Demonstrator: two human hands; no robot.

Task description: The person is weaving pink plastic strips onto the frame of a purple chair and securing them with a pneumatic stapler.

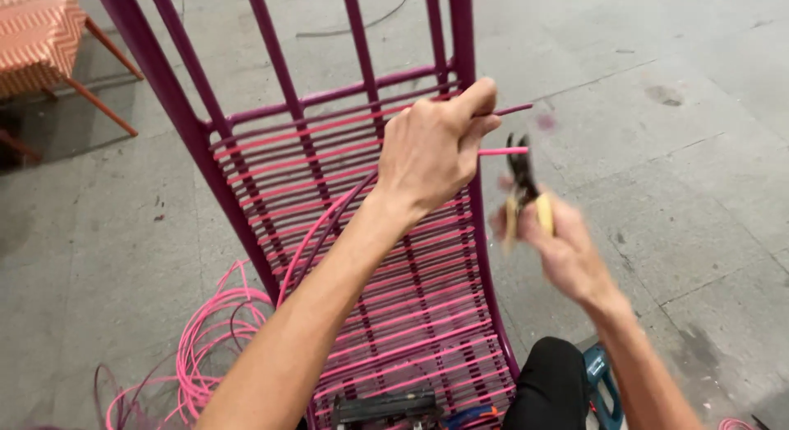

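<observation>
On the concrete floor (690, 150), seen from the head camera, a dark purple metal chair frame (177, 109) is lying tilted back toward the person, and its seat is already filling up with rows of pink and maroon cord.

The left hand (431, 154) is reaching across the frame's right rail, its fingers closed in a pinch on two cord ends (503, 131), one maroon above and one pink below. Both ends are sticking out to the right past the rail, their long axes running nearly level, left to right, and pointing toward the other hand.

The right hand (559, 241) is hovering just beside and a little below those ends, blurred by motion. It is wrapped around the yellow handles of a pair of pliers (523, 187), whose dark head is pointing upward, its tip just short of the pink end. I cannot tell whether the pliers' head is parted or closed, nor whether it is touching the cord. The left hand is the one on the cord; the tool is coming at it from the right and below.

A loose coil of pink cord (209, 348) is trailing on the floor at the left of the frame. A blue power tool (600, 385) is lying by the person's black-clad knee (551, 381), and an orange patterned chair (41, 35) is standing in the far left corner.
</observation>
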